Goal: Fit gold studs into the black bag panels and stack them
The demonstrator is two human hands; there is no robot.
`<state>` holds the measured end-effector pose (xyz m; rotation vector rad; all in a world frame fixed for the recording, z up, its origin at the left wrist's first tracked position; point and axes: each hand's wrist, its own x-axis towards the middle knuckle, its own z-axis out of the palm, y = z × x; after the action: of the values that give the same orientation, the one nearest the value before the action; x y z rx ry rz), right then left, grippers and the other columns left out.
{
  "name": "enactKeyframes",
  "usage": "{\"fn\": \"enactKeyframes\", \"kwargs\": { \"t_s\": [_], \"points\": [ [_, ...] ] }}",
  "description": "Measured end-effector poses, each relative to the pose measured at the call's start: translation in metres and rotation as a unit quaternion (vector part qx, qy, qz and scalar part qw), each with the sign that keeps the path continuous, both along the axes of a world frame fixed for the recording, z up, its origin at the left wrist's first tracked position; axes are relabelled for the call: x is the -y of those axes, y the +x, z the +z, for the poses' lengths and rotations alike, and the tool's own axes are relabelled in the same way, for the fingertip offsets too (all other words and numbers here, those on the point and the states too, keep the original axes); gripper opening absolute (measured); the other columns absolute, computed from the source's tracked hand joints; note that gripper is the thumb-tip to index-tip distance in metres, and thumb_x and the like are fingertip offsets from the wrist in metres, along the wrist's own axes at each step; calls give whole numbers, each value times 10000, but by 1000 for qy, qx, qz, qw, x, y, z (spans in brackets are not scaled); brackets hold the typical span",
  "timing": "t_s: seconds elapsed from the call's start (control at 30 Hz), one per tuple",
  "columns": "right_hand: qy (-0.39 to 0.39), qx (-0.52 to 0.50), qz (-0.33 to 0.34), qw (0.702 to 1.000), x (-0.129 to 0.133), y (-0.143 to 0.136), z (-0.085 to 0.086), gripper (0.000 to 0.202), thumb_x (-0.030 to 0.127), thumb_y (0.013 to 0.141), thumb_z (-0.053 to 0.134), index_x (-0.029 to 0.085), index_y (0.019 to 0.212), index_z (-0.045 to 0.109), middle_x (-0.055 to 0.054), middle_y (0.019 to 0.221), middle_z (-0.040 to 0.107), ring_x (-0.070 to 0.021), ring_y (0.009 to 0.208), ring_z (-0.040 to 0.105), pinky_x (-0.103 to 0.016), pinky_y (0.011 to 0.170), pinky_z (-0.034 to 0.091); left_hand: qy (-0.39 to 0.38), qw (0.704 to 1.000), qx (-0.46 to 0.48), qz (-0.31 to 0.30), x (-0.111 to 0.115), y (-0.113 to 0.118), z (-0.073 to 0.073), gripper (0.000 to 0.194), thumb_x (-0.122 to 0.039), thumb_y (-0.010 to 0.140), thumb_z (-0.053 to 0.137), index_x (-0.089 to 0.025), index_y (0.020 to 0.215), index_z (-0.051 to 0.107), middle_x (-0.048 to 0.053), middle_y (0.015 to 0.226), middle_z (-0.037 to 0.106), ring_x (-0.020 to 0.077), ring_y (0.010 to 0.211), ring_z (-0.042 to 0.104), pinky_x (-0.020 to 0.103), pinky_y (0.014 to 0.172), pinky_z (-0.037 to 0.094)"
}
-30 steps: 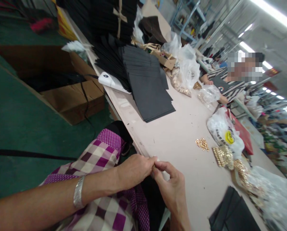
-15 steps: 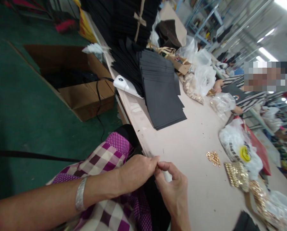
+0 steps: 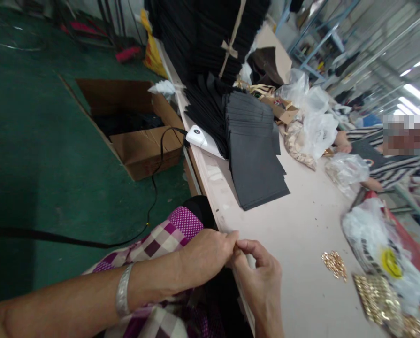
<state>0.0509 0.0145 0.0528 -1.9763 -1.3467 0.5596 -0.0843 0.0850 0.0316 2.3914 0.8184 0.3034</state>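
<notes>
My left hand point(image 3: 208, 256) and my right hand point(image 3: 259, 270) meet fingertip to fingertip at the near edge of the table, above my lap. Both are closed in a pinch. Whatever lies between the fingertips is tiny and mostly hidden; I cannot make out its kind. Right of my hands, a small pile of gold-coloured metal pieces point(image 3: 334, 265) lies on the table point(image 3: 301, 230). Farther up the table is a fanned stack of flat black pieces point(image 3: 257, 159), with a white device point(image 3: 204, 141) beside it at the edge.
An open cardboard box point(image 3: 149, 152) stands on the green floor at left. Tied black bundles point(image 3: 210, 37) rise at the back. Plastic bags point(image 3: 378, 244) and a packet of gold-coloured pieces point(image 3: 377, 298) line the right. A person in striped sleeves point(image 3: 407, 162) is across the table.
My view has shifted, so the table and floor things appear farther right and lower. My hands stay pinched together with little visible change.
</notes>
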Motion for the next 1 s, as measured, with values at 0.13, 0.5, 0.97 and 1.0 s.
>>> {"fn": "enactKeyframes", "kwargs": {
  "t_s": [0.13, 0.5, 0.97, 1.0],
  "points": [
    [-2, -27, -11, 1000, -14, -8, -2, 143, 255, 779, 566, 218, 762, 703, -4, 719, 722, -196, 670, 666, -279, 672, 535, -47, 999, 16, 6, -10, -5, 5, 215, -122, 943, 467, -154, 1083, 626, 70, 895, 759, 240, 761, 740, 296, 626, 558],
    [63, -65, 45, 995, -96, 18, 2, 305, 382, 881, 583, 170, 1040, 735, -101, 1023, 752, -243, 950, 688, -366, 881, 530, -259, 925, 239, 144, -43, -33, -5, 265, -308, 950, 467, -202, 1077, 674, 6, 791, 707, 154, 719, 674, 232, 638, 505],
    [-20, 95, 212, 973, -43, 40, -4, 209, 289, 948, 513, 224, 951, 712, -40, 922, 740, -201, 871, 666, -310, 823, 485, -403, 800, 360, 262, -25, -37, -28, 337, -461, 792, 682, -169, 949, 622, -19, 794, 625, 138, 723, 563, 245, 657, 422],
    [-44, 49, 199, 978, -29, 36, -2, 183, 302, 937, 546, 228, 960, 712, -31, 910, 740, -193, 857, 670, -295, 800, 492, -405, 797, 364, 260, -21, -35, -28, 304, -456, 796, 680, -172, 883, 615, -28, 764, 605, 131, 702, 549, 237, 633, 411]
  ]
}}
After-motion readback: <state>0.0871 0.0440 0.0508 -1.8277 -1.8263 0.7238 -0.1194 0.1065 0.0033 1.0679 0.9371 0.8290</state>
